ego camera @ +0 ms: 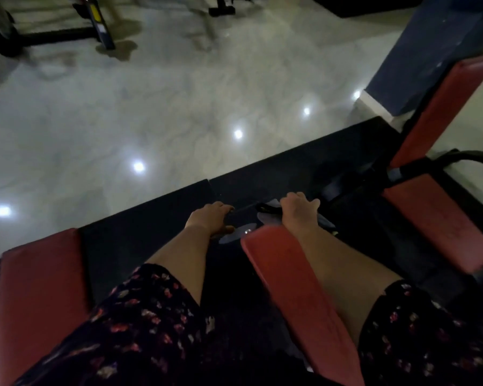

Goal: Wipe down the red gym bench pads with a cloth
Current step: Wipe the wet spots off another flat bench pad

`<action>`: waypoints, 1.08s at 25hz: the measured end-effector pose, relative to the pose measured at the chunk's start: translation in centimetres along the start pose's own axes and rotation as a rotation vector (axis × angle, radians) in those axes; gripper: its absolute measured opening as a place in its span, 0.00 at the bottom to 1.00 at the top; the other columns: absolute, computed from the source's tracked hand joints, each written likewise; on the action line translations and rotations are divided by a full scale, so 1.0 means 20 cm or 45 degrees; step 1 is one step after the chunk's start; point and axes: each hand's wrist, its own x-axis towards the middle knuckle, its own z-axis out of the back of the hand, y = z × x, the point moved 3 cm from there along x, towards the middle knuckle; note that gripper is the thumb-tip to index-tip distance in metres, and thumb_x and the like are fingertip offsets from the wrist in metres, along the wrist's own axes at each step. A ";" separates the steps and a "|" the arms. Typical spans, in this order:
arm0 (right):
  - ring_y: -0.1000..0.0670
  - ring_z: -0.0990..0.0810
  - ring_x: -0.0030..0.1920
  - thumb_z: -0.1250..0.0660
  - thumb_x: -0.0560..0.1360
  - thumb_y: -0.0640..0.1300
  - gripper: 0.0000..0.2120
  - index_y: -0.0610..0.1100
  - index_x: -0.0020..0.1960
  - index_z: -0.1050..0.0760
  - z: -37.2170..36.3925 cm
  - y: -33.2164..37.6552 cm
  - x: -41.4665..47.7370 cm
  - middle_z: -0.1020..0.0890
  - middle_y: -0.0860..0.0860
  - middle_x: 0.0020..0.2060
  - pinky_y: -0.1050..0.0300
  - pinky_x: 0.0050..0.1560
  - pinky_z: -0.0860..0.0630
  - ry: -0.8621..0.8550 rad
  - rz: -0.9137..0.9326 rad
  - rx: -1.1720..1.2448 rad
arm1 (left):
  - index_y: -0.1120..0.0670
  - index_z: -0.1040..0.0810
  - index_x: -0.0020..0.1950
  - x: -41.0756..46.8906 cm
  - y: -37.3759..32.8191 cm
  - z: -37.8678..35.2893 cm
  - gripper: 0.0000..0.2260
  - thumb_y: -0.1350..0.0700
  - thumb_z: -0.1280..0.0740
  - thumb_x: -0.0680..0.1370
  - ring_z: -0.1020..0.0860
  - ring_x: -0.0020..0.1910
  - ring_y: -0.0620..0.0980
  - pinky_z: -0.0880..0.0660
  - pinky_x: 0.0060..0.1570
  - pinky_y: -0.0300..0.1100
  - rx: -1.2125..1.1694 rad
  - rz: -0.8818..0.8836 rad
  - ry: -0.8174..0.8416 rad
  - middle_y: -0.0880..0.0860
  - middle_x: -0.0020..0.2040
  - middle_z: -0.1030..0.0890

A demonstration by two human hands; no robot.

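Several red bench pads are in view: one at the lower left (39, 288), a long narrow one in the middle (299, 296), one at the right (435, 221) and an upright one behind it (441, 112). Both my arms reach forward past the middle pad's far end. My right hand (299, 210) lies with curled fingers on a pale grey cloth (268, 215) that shows on both sides of it. My left hand (209, 218) has fingers and thumb curled round the end of a thin black bar (243, 208) of the frame. The picture is dim and blurred.
The benches stand on a black floor mat (151, 218). Beyond it lies a shiny pale tiled floor (151, 107) with light reflections. Black machine frames (101, 26) stand at the far left, and a dark blue pillar (430, 45) at the far right.
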 end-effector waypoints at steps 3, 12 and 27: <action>0.45 0.30 0.60 0.39 0.76 0.36 0.13 0.46 0.59 0.25 -0.10 -0.06 0.03 0.25 0.48 0.55 0.42 0.58 0.36 0.112 -0.126 0.042 | 0.45 0.41 0.78 0.14 -0.06 0.01 0.31 0.41 0.34 0.78 0.33 0.70 0.55 0.31 0.65 0.56 0.066 -0.060 0.018 0.51 0.74 0.36; 0.44 0.32 0.61 0.34 0.77 0.41 0.16 0.46 0.63 0.28 -0.36 -0.34 0.10 0.29 0.47 0.59 0.39 0.58 0.31 0.291 -0.354 0.307 | 0.47 0.40 0.77 0.30 -0.20 -0.14 0.31 0.41 0.35 0.77 0.32 0.68 0.55 0.29 0.62 0.54 0.015 -0.029 -0.038 0.51 0.73 0.34; 0.37 0.36 0.63 0.32 0.71 0.37 0.35 0.59 0.73 0.35 -1.27 -0.39 0.39 0.39 0.40 0.72 0.43 0.57 0.26 -0.006 0.432 0.001 | 0.52 0.59 0.80 0.56 -0.37 -1.26 0.45 0.38 0.34 0.76 0.50 0.79 0.53 0.45 0.76 0.49 -0.651 0.506 -0.182 0.53 0.81 0.57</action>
